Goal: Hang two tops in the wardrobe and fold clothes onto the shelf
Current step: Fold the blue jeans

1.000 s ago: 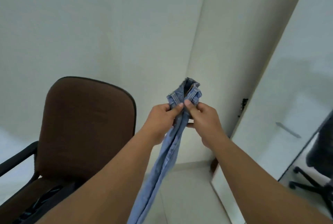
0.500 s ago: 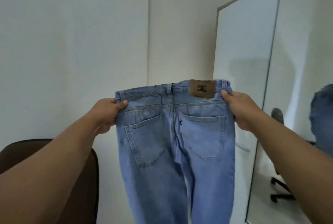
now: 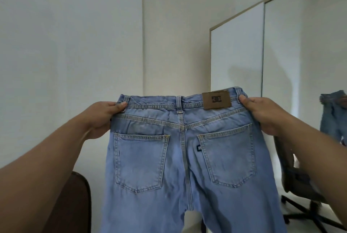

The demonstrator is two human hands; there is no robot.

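Since half a second back the jeans (image 3: 187,157) sit lower in our view and nearer to us; the chair back drops toward the bottom corner. A second ago the waistband was bunched between both hands; it is now pulled out flat.

We hold the jeans up in the air, back side toward us, waistband on top and roughly level, legs hanging down out of frame.

Left hand (image 3: 102,118): pinches the left end of the waistband, thumb on the near face of the denim by the belt loop, the fingers curled behind the cloth and hidden.

Right hand (image 3: 266,114): pinches the right end of the waistband the same way, thumb tip on the near face by the outer belt loop, other fingers hidden behind.

Between the hands: two back pockets and the centre seam. A brown leather patch (image 3: 216,100) sits on the waistband just inside the right thumb. A small dark tag (image 3: 198,148) pokes from the right pocket's inner edge.

Below the left forearm: the top of a brown chair (image 3: 75,204).

Beyond the right hand: a mirror (image 3: 281,54) on the wall, reflecting the jeans and a wheeled chair.
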